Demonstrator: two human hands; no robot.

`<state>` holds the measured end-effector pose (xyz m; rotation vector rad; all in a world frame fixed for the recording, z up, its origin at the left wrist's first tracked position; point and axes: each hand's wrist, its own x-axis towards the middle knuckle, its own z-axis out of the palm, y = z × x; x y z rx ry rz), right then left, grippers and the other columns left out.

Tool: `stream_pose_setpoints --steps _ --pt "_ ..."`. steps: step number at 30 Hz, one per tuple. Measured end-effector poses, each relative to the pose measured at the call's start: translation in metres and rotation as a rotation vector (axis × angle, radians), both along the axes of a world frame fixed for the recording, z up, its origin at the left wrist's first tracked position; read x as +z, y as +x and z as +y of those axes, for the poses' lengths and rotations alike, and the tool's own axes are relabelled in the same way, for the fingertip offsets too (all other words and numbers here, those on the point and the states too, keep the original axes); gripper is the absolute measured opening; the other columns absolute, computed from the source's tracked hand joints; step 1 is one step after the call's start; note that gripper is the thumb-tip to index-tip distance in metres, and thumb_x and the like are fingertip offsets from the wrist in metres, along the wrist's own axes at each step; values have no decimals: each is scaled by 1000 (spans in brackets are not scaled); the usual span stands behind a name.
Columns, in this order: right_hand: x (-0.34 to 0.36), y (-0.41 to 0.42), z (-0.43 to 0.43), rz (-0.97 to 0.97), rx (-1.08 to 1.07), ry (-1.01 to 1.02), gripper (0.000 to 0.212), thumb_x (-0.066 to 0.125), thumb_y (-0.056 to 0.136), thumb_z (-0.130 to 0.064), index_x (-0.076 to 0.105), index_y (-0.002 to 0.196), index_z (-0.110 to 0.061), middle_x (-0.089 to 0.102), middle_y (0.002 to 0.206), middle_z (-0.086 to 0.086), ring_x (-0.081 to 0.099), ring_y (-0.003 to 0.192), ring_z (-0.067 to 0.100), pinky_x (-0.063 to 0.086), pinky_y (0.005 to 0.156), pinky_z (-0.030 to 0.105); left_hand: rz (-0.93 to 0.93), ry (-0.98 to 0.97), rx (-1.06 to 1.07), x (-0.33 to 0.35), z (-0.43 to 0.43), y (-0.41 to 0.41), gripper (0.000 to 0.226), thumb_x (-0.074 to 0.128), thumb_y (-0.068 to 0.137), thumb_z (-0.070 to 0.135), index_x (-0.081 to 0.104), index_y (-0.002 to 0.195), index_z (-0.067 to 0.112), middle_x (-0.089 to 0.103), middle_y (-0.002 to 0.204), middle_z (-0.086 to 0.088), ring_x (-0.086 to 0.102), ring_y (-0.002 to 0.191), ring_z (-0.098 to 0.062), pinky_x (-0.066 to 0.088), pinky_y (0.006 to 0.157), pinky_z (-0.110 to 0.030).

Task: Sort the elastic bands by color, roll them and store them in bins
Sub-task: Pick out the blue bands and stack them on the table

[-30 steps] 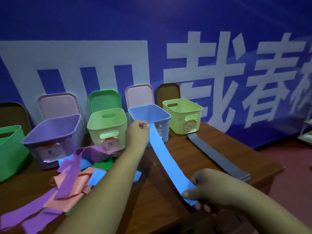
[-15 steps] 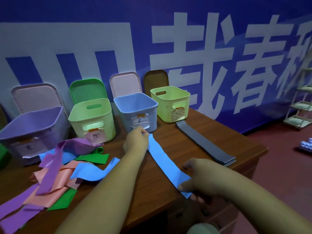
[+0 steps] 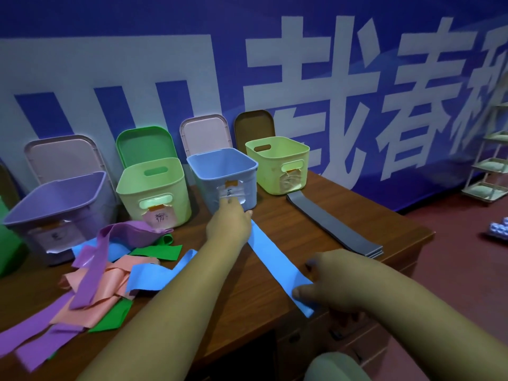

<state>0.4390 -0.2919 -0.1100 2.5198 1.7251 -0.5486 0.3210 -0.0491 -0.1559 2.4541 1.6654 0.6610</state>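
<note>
Blue band [image 3: 272, 259] lies stretched flat on worktop [image 3: 302, 224], running diagonally from in front of blue bin [image 3: 239, 171] to the front edge. Left hand [image 3: 229, 224] holds the far end, thumb side against the band, fingers mostly hidden behind the hand; it sits just in front of the bin's label. Right hand [image 3: 330, 284] pinches the near end, thumb on top, fingers curled under at the worktop edge.

Bins stand in a row along the back, all open: purple bin [image 3: 55, 199], lime bin [image 3: 154, 185], blue bin, second lime bin [image 3: 277, 160]. Lids lean upright behind them against the blue banner [image 3: 357, 50]. Edge of a green bin [image 3: 8, 243] shows far left.

Loose pile [image 3: 104, 270] of purple, pink, green and blue bands lies left of the left arm, in front of the purple and lime bins, strips overlapping. Grey bands [image 3: 335, 229] lie stacked flat and straight, right of the blue band, one end touching the second lime bin. Shelf rack [image 3: 492, 166] stands on the floor far right.
</note>
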Motion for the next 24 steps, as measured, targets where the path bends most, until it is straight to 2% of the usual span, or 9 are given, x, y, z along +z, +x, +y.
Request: stream_pose_setpoints --steps 3,5,8,10,12,15,19,22,24 --pt "0 3 7 -62 -35 35 66 61 91 -78 70 125 -22 73 110 2 71 98 18 63 89 40 -21 48 -114 36 -17 -21 26 52 105 40 68 99 21 68 105 -6 65 92 -29 58 81 -43" --pt "-1 0 15 -57 -40 108 55 60 95 -73 73 108 -21 73 94 1 71 89 18 63 86 41 -3 44 -182 56 -24 -49 23 54 101 34 70 91 21 71 94 -2 65 90 -28 58 81 -41" --pt "1 -17 26 7 -4 212 46 57 100 -64 77 102 -22 73 90 0 69 85 18 63 81 39 88 5 -241 70 -26 -101 14 62 99 32 75 102 27 75 103 7 68 99 -20 56 89 -37" --pt "0 -35 34 63 24 247 43 57 102 -62 78 105 -25 72 96 -1 69 88 17 62 80 37 128 -166 -322 67 -27 -135 15 66 101 39 71 113 34 71 110 14 69 101 -12 57 92 -34" --pt "-1 -52 44 103 49 276 38 57 102 -61 76 104 -28 71 101 -2 69 90 17 62 82 38 189 -292 -395 55 -28 -160 26 66 101 46 65 125 34 67 117 14 67 102 -8 56 92 -28" --pt "-5 -76 62 173 90 291 28 59 103 -57 74 106 -33 66 101 -5 66 96 16 60 85 36 310 -167 -474 32 -27 -183 31 65 100 51 64 127 35 66 121 15 60 108 -3 49 96 -25" --pt "-18 -101 88 253 103 365 23 64 100 -49 75 101 -29 72 102 -4 66 107 17 51 82 31 66 -88 -456 19 -26 -198 18 72 96 46 69 112 38 69 105 21 62 99 2 53 90 -30" --pt "-32 -116 112 329 76 410 24 67 94 -49 74 95 -26 74 98 -5 68 101 19 58 89 38 -168 -47 -420 13 -26 -203 11 78 94 36 72 103 36 70 95 19 65 90 -1 49 79 -18" --pt "-36 -125 126 383 76 457 25 65 92 -51 71 94 -26 73 94 -5 68 94 19 59 86 40 -356 -46 -386 11 -26 -204 11 80 94 28 75 102 33 72 92 17 66 87 -4 46 76 -12"
